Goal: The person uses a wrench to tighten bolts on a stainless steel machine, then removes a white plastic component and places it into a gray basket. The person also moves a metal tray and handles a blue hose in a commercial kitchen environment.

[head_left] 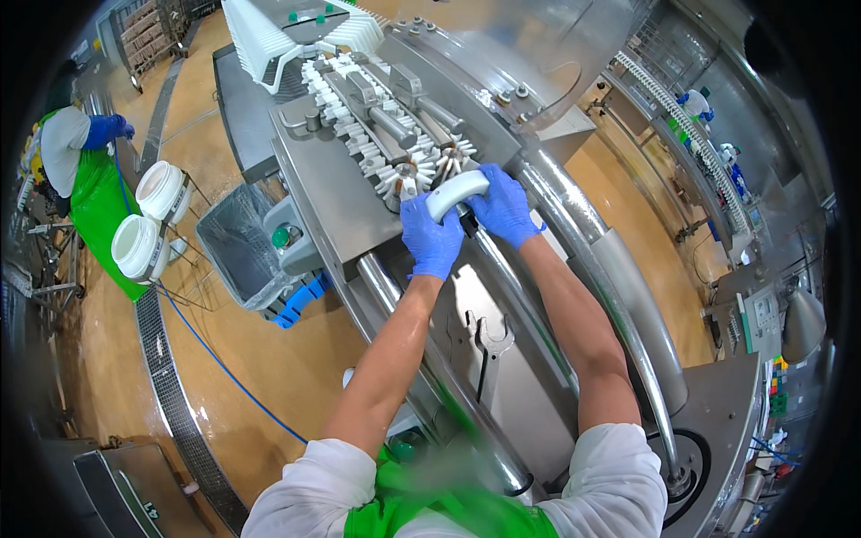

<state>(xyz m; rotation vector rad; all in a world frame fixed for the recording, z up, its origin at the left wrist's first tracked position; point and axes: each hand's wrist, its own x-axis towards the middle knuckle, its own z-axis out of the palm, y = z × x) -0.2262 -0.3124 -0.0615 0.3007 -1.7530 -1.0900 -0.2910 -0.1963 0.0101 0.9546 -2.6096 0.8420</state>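
Note:
My left hand (431,238), in a blue glove, is closed on the left end of a white curved piece (457,191), smooth and arched like a handle. My right hand (503,208), gloved alike, grips its other end. Just beyond both hands are the white-fingered chains (372,152) of a steel machine (336,202), two rows running side by side. Steel blocks and cylinders sit between the rows. Whether the white piece is joined to the machine cannot be made out. Below my forearms lies a large open-end wrench (491,345) on a flat steel surface.
Thick steel rails (619,296) curve along my right. To the left stand a lined grey bin (242,238) and white buckets (137,247) on a stand. A blue hose (215,359) crosses the floor near a drain grate (166,377). A co-worker in a green apron (99,206) stands far left.

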